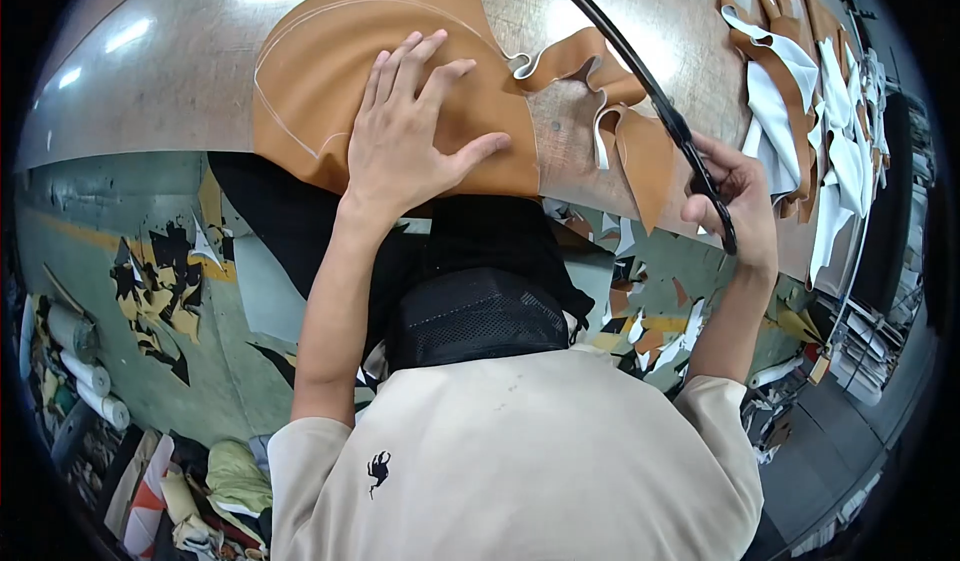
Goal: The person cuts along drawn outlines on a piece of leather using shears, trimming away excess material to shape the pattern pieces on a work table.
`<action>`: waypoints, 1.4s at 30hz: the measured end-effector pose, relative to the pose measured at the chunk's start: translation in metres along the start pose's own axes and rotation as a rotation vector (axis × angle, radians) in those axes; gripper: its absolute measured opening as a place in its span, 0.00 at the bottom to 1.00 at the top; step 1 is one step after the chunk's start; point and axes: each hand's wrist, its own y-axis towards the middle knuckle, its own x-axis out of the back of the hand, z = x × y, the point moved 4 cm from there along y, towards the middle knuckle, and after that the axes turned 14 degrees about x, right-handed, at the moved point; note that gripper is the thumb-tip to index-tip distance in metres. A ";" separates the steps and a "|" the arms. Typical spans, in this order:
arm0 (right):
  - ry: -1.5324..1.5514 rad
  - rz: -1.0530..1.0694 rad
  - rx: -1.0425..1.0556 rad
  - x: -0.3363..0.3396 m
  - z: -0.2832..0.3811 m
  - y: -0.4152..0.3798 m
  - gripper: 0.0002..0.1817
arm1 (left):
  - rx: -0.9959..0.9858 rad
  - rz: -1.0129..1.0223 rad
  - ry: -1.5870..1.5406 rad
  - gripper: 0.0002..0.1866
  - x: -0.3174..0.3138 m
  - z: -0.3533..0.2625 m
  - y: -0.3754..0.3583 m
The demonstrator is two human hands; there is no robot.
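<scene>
Spreading one left grip [402,146] palm down, fingers and thumb apart, clamping on nothing, and laying it directly on one large tan sheet [300,81]. Showing that sheet on one counter [190,61], under the left grip and to the left of the right grip [735,196], well apart from the latter. Showing white marking lines [262,61] near the outer edge of the sheet, curving around its far and left sides and reaching a corner left of the wrist.

Curling the fingers and thumb of the one right grip beside one long black object [640,71], running in a curve from the top of the view and crossing in front of the palm; cannot tell whether clamping on it or merely passing behind it.

Lying between both grips on the counter, one curled tan strip [570,56] with a white underside, and just nearer, one pointed tan piece [645,161] hanging over the edge. Heaping at the far right, many tan and white scraps [775,91], too tangled for counting. Scattering over the floor [200,401], many more offcuts [165,286], and at lower left, at least three rolls [100,406].
</scene>
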 end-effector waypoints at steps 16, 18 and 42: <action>-0.263 0.002 0.648 -0.103 -0.028 0.159 0.43 | 0.523 -0.063 0.378 0.60 0.012 0.016 -0.008; -0.354 -0.097 0.717 -0.092 -0.034 0.157 0.40 | 0.501 -0.009 0.406 0.62 0.009 0.017 0.005; -0.234 -0.719 0.551 0.019 -0.065 0.186 0.18 | -0.005 0.217 0.308 0.57 -0.024 0.003 0.128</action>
